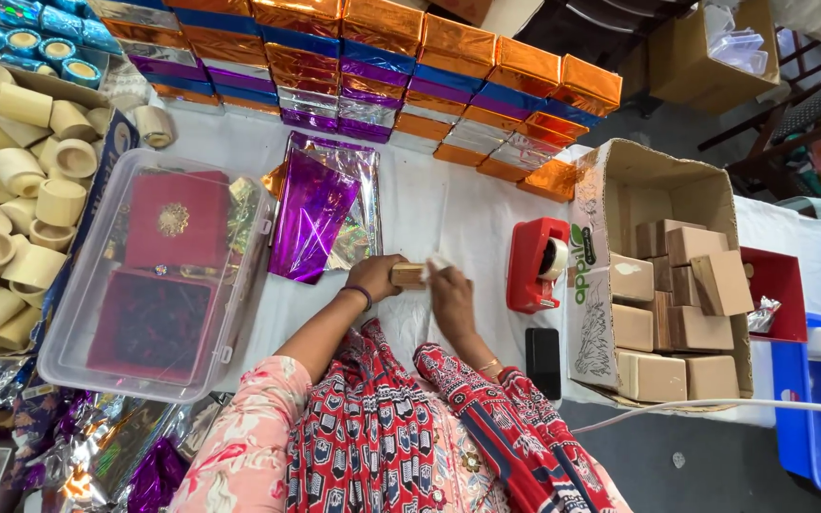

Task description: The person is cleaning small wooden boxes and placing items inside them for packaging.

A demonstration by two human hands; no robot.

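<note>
Sleeves in red patterned cloth nearest the camera, both arms reaching forward over the white-covered bench (448,204). Left hand (375,275) curled closed around one end of a small pale wooden block (409,275), purple band at the wrist. Right hand (448,296) closed at the other end, fingertips pinching a small white scrap, probably tape or paper, against the block's corner; exact grip of the thumb hidden. Block held level just above the bench, between the two hands, plain and unwrapped, light tan, rectangular, edges crisp.

To do this well: keep the block steady with the left, press the white piece flat with the right, smooth outward from the corner, avoid creases.

Just right of the hands, a red tape dispenser with a white roll (539,264), and a black phone (543,361) lying flat. Further right, an open cardboard carton (620,180) packed with similar tan blocks. To the left, a clear plastic tub holding red velvet boxes (159,275). Just ahead, a loose pile of shiny purple and silver foil sheets (320,214). Far left, a heap of cream-coloured hollow cylinders (21,190). Farthest back, stacked rows of foil-wrapped packets in orange, blue, purple and silver (382,71).
</note>
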